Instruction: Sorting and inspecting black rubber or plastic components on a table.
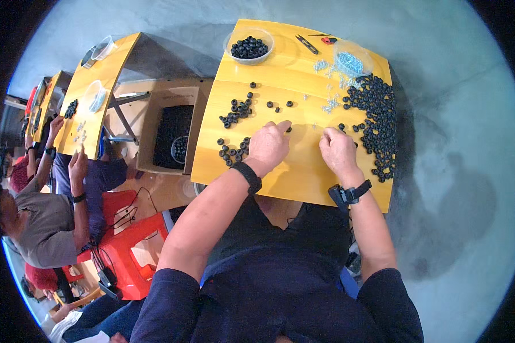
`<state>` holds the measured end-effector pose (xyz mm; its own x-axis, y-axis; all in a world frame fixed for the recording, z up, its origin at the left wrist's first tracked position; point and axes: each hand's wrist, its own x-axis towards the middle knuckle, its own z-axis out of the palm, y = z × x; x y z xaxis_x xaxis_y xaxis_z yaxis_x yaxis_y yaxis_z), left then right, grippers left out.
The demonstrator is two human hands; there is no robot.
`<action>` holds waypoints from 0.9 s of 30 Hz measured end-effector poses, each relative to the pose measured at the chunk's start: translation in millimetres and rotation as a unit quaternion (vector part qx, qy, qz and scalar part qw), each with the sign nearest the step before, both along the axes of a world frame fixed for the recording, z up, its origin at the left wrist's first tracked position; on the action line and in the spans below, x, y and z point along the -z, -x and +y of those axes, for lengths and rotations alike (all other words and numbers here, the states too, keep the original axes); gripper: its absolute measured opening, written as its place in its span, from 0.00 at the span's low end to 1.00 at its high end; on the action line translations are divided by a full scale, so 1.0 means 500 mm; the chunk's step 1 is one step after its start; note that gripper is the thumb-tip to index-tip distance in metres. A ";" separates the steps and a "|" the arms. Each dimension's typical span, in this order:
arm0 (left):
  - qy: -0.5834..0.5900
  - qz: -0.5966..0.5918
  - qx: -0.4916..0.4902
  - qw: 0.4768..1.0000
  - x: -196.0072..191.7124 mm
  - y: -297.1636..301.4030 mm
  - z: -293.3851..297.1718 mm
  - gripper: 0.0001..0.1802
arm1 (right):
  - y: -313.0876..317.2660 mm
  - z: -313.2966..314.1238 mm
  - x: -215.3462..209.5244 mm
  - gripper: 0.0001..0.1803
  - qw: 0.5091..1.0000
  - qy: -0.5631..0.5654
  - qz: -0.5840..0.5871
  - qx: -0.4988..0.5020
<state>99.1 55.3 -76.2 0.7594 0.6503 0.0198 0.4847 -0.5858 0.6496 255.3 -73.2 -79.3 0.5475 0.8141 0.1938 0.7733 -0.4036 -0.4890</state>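
My left hand (270,143) is over the middle of the yellow table (292,177), its fingers drawn together. A small black round piece (289,129) with a hole shows right at its fingertips. My right hand (339,151) is a short way to the right, thumb and fingers curled closed; what they hold, if anything, is hidden. Beyond the hands lie a few loose black pieces (270,104) and scattered small clear bits (329,106). Loose groups of black pieces (234,111) lie by my left hand, and a dense spread of them (377,120) lies right of my right hand.
At the table's far side are a clear tub (271,52) of black pieces, snips (307,44), a red-and-black item (328,40) and a tub of bluish bits (349,64). Left stands a cardboard box (145,137), a red stool (120,240) and people at other yellow tables (117,66).
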 end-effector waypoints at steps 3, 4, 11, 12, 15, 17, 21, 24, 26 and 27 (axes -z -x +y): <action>-0.036 0.044 0.002 0.998 0.016 -0.015 0.003 0.16 | 0.002 0.019 -0.014 0.05 1.000 -0.009 0.028 -0.011; -0.037 0.054 0.004 0.998 0.020 -0.019 0.004 0.14 | -0.002 0.026 -0.013 0.05 1.000 -0.009 0.028 -0.011; -0.062 0.067 0.018 0.996 0.033 -0.032 0.010 0.10 | -0.029 0.105 -0.028 0.05 0.995 -0.072 0.005 -0.064; -0.060 0.067 0.019 0.996 0.030 -0.030 0.011 0.10 | -0.032 0.108 -0.027 0.05 0.995 -0.074 0.000 -0.062; -0.052 0.052 0.020 0.997 0.025 -0.022 0.010 0.11 | -0.063 0.089 -0.019 0.06 0.997 -0.065 0.004 -0.042; -0.037 0.056 0.006 0.998 0.023 -0.020 0.006 0.11 | -0.071 0.066 -0.017 0.05 0.997 -0.055 0.036 -0.031; -0.021 0.025 -0.002 0.999 0.015 -0.031 -0.002 0.13 | -0.068 0.032 0.005 0.04 0.994 -0.033 0.104 -0.023; -0.004 0.013 0.005 1.000 0.013 -0.047 -0.003 0.20 | -0.055 0.034 0.001 0.05 0.992 -0.024 0.119 -0.035; -0.009 0.033 0.014 0.999 0.013 -0.054 -0.002 0.17 | -0.041 0.044 -0.009 0.06 0.992 -0.018 0.122 -0.038; -0.010 0.033 0.016 0.999 0.017 -0.058 -0.001 0.17 | -0.035 0.050 -0.014 0.06 0.994 0.034 0.105 -0.029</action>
